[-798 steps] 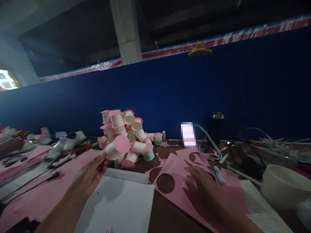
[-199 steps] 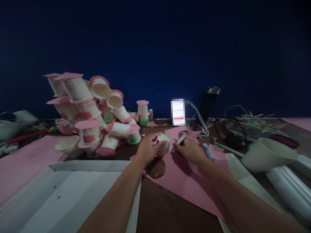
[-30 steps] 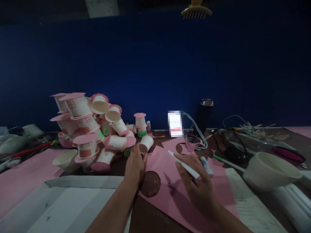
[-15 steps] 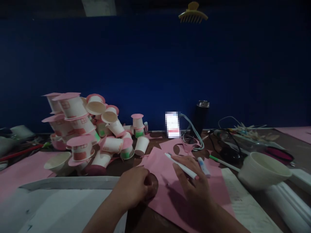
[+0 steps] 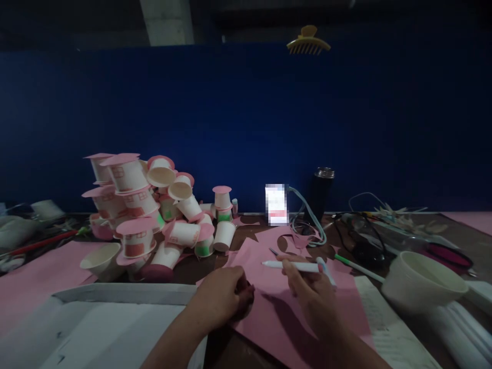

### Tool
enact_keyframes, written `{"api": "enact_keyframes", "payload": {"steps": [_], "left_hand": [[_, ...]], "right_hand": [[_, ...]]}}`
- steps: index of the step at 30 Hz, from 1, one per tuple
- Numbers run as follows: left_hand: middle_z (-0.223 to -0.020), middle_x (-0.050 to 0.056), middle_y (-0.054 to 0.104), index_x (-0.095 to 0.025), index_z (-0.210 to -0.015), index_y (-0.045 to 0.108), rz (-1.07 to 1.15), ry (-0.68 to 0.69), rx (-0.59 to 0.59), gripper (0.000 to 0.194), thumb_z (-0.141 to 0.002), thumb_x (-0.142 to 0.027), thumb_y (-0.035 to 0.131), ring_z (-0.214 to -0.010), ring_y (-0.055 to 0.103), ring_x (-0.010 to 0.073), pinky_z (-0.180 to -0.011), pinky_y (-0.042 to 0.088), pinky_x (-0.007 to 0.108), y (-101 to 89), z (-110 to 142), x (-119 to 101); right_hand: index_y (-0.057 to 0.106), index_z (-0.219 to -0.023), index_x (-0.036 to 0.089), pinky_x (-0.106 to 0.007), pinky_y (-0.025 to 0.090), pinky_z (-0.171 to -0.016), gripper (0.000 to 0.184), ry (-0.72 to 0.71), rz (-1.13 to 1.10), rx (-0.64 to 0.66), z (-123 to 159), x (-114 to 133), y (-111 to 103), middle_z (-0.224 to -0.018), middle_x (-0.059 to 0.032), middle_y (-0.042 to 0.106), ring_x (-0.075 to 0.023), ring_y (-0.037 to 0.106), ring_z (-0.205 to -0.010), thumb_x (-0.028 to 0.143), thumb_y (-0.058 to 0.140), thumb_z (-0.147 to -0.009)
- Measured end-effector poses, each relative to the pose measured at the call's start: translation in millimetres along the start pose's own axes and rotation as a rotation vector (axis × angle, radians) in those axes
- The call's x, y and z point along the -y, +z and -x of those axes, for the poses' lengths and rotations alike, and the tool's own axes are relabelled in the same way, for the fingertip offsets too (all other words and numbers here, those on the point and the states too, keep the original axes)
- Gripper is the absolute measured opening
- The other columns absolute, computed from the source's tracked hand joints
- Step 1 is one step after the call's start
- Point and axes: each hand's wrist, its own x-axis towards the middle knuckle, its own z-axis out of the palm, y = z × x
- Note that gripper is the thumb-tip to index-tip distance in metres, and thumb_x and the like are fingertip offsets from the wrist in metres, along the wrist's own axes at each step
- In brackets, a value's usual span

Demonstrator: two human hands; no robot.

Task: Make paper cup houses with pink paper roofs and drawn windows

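Note:
My right hand [image 5: 313, 292] grips a white marker [image 5: 294, 266] with a pink end, its tip pointing left above a pink paper sheet [image 5: 277, 318]. A thin dark tip [image 5: 273, 252] pokes out beyond the fingers; what it belongs to is hidden. My left hand [image 5: 226, 294] rests at the sheet's left edge with its fingers curled inward. Whatever is between those fingers, if anything, is hidden in shadow. Right behind the marker lies a white and blue tube [image 5: 326, 271], partly covered by my right hand.
Several decorated paper cups with pink paper tops [image 5: 134, 238] are piled at the left. A white tray [image 5: 123, 328] lies in front of them. Behind stand a lit phone [image 5: 275, 205] and a black flask [image 5: 322, 195]. At the right are a white bowl [image 5: 425, 282] and a green-tipped marker [image 5: 357, 267].
The marker has turned from slanting to nearly level, and my right-hand fingers have closed more around it. My left fingers have curled over the dark round patch. The view has tilted up slightly.

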Motion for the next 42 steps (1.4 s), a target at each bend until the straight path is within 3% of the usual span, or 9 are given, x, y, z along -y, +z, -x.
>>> {"api": "enact_keyframes", "payload": {"steps": [5, 10, 21, 28, 30, 34, 37, 40, 42], "left_hand": [[-0.087, 0.003, 0.074, -0.023, -0.088, 0.068, 0.115, 0.018, -0.11, 0.02, -0.084, -0.038, 0.055, -0.079, 0.066, 0.0202, -0.067, 0.041, 0.027, 3.6, -4.7, -1.8], [-0.097, 0.002, 0.074, -0.026, -0.094, 0.073, 0.192, 0.133, -0.129, 0.024, -0.084, -0.025, 0.052, -0.091, 0.064, 0.0194, -0.082, 0.044, 0.028, 4.6, -7.1, -1.5], [-0.095, 0.0, 0.073, -0.027, -0.09, 0.073, 0.219, 0.144, -0.164, 0.021, -0.082, -0.022, 0.054, -0.089, 0.064, 0.0175, -0.08, 0.044, 0.027, 4.9, -7.9, -0.8], [-0.089, 0.003, 0.074, -0.027, -0.089, 0.072, -0.004, 0.01, -0.092, 0.019, -0.084, -0.038, 0.058, -0.085, 0.066, 0.0214, -0.071, 0.042, 0.028, 12.2, -8.0, 10.4], [-0.093, 0.004, 0.073, -0.026, -0.095, 0.071, -0.067, -0.02, -0.157, 0.022, -0.085, -0.04, 0.057, -0.088, 0.066, 0.0218, -0.072, 0.042, 0.028, 13.0, -10.8, 16.3], [-0.102, 0.007, 0.069, -0.021, -0.116, 0.061, -0.245, -0.119, -0.462, 0.031, -0.092, -0.035, 0.045, -0.092, 0.064, 0.0229, -0.075, 0.043, 0.03, 10.0, -20.2, 25.1], [-0.099, 0.008, 0.066, -0.02, -0.115, 0.061, -0.393, -0.16, -0.602, 0.03, -0.094, -0.028, 0.041, -0.092, 0.061, 0.0245, -0.078, 0.043, 0.033, 4.9, -24.9, 22.8], [-0.098, 0.009, 0.063, -0.02, -0.104, 0.065, -0.502, -0.126, -0.608, 0.028, -0.093, -0.022, 0.04, -0.096, 0.057, 0.026, -0.084, 0.042, 0.036, -7.4, -28.8, 11.4], [-0.102, 0.011, 0.062, -0.018, -0.098, 0.066, -0.547, -0.113, -0.505, 0.029, -0.093, -0.02, 0.038, -0.103, 0.054, 0.0284, -0.086, 0.042, 0.038, -20.5, -36.7, 1.8]], "right_hand": [[0.069, -0.086, 0.017, -0.023, 0.031, -0.043, 0.034, 0.234, -0.136, 0.073, -0.6, 3.9, -1.3, -0.053, 0.0048, 0.044, -0.0103, 0.039, -0.048, 0.05, 0.059, -0.085], [0.069, -0.083, 0.014, -0.023, 0.029, -0.043, 0.039, 0.279, -0.128, 0.09, 0.6, 4.2, -1.0, -0.05, 0.0058, 0.039, -0.0099, 0.036, -0.048, 0.053, 0.059, -0.083], [0.069, -0.081, 0.014, -0.023, 0.03, -0.043, 0.036, 0.292, -0.12, 0.094, 0.8, -0.2, 0.8, -0.05, 0.0055, 0.04, -0.0098, 0.036, -0.047, 0.05, 0.061, -0.083], [0.071, -0.085, 0.014, -0.024, 0.028, -0.045, 0.037, 0.278, -0.153, 0.087, 0.5, -2.6, -0.1, -0.053, 0.0054, 0.038, -0.0104, 0.035, -0.05, 0.049, 0.06, -0.084], [0.071, -0.085, 0.014, -0.024, 0.029, -0.045, 0.039, 0.28, -0.159, 0.071, -0.2, -1.9, 0.1, -0.054, 0.0046, 0.041, -0.0104, 0.036, -0.049, 0.051, 0.06, -0.083], [0.071, -0.087, 0.013, -0.024, 0.03, -0.044, 0.042, 0.277, -0.146, 0.055, -0.8, -1.7, 1.4, -0.052, 0.0045, 0.044, -0.0107, 0.038, -0.048, 0.054, 0.062, -0.08], [0.07, -0.082, 0.014, -0.024, 0.032, -0.043, 0.039, 0.229, -0.074, 0.082, 0.9, -1.6, 2.7, -0.05, 0.0035, 0.048, -0.0112, 0.04, -0.046, 0.052, 0.059, -0.083], [0.069, -0.075, 0.016, -0.024, 0.04, -0.049, 0.037, 0.141, 0.015, 0.132, 4.0, 0.2, 4.4, -0.057, -0.0013, 0.061, -0.0147, 0.053, -0.053, 0.048, 0.055, -0.087], [0.069, -0.077, 0.017, -0.024, 0.044, -0.055, 0.034, 0.091, 0.038, 0.163, 5.5, 1.7, 5.4, -0.067, -0.0039, 0.068, -0.018, 0.061, -0.063, 0.045, 0.055, -0.087]]}}
